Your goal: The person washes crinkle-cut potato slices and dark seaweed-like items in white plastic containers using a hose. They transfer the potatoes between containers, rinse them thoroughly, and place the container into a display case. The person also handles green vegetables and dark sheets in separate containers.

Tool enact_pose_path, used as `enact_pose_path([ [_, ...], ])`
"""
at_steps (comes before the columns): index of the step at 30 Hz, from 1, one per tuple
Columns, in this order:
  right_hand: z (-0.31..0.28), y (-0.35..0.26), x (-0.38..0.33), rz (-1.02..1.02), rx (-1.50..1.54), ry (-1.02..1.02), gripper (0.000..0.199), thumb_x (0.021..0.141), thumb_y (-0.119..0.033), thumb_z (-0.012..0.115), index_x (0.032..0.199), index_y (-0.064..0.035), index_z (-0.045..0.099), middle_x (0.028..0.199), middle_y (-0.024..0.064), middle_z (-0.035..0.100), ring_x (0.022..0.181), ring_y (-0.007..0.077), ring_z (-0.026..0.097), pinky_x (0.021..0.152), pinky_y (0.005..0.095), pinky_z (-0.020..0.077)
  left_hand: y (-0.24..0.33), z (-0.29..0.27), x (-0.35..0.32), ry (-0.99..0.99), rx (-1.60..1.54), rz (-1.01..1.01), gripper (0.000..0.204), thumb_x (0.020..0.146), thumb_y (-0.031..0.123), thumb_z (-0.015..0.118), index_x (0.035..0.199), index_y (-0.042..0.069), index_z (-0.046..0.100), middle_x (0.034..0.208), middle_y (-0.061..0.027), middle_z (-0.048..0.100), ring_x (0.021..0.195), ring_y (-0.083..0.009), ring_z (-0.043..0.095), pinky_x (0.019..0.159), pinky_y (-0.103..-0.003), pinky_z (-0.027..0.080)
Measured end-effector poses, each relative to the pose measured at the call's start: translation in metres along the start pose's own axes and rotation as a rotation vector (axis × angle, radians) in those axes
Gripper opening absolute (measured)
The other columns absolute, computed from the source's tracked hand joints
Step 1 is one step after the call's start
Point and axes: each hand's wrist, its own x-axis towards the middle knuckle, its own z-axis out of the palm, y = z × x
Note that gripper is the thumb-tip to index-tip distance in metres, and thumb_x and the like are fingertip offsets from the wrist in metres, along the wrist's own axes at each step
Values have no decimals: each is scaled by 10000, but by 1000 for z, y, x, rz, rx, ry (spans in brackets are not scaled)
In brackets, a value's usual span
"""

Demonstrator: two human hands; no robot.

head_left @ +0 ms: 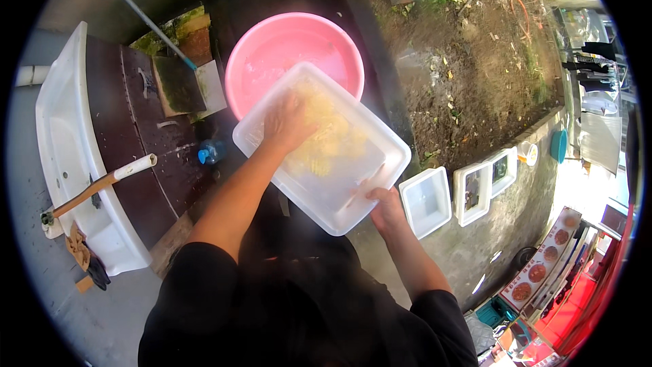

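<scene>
The left hand [288, 126] reaches down into the translucent tub [377, 139], its fingers among the pale yellow pieces [326, 153]; whether that grip closes on any of them I cannot tell. The step looks like moving these pieces about by hand, and it would go best with loose, spread fingers that sweep from below rather than squeeze, since the pieces look thin and easily crushed. The tub lies at a slant across the near side of the pink basin [238, 81]; whether it touches the rim is unclear. The right hand [388, 209] is closed on the tub's near right edge, thumb on top, a single-sided hold that probably calls for a firm wrist, with the tub kept near level so that nothing slides to one corner

As for materials, from the left: a long white sink [58, 119], smooth and glossy, beside a dark brown panel [109, 105] with a dull, scuffed face; a small clear blue bottle [213, 152]; the round basin in shiny pink plastic; the tub, cloudy and rectangular with rounded corners and a flared lip; the yellow pieces, clumped and shredded-looking; then an oblong white container [428, 202] and rough, crumbly soil [489, 81]
</scene>
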Motion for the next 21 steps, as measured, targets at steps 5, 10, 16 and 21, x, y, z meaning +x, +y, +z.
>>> enact_pose_path([
  [5,16,-4,5,12,2,7,527,586,58,504,1110,51,450,990,135,526,868,299,568,819,437,475,-13,-7,13,190,81,188,697,728,423,680,1303,122,429,1386,-176,321,1286,-348,288,1040,-443,256],
  [10,26,2,20,19,32,58,517,579,54,503,1093,56,455,965,136,530,873,309,571,811,452,476,-27,-1,33,69,-77,178,720,747,451,649,1342,151,377,1379,-150,338,1276,-317,313,1052,-426,244],
  [16,50,-6,32,5,-51,66,482,583,42,515,1064,53,479,951,125,538,866,311,580,819,436,474,-39,-7,51,-24,-150,150,782,762,515,599,1394,181,282,1417,-135,299,1303,-315,279,1065,-427,229],
  [21,63,-9,39,22,-81,53,480,594,28,515,1072,52,486,964,122,543,894,293,568,835,424,470,-51,-7,61,-96,-108,76,792,760,545,580,1396,180,280,1430,-118,281,1316,-304,261,1064,-434,231],
])
